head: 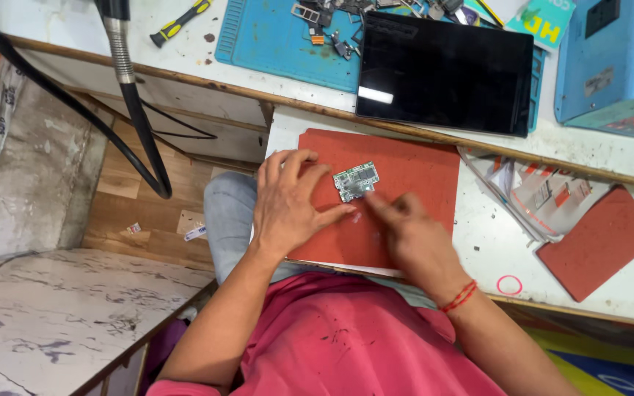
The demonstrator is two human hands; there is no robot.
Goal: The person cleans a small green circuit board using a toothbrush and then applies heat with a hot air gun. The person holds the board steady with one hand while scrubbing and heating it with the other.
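A small green circuit board (356, 180) lies on a red mat (405, 165) on a pull-out white shelf. My left hand (288, 202) rests flat on the mat's left part, fingers spread, its fingertips right beside the board's left edge and its thumb pointing toward my other hand. My right hand (409, 231) is blurred, with a finger or two reaching up to the board's lower right corner. Whether it pinches anything small is not visible.
A black tablet (445, 73) lies on a blue work mat (280, 40) with several small metal parts (328, 26). A blue machine (614, 62) stands at the right. A second red pad (597, 242), papers (530, 191), a pink ring (509, 285), a screwdriver (179, 23) and a black hose (130, 95) are around.
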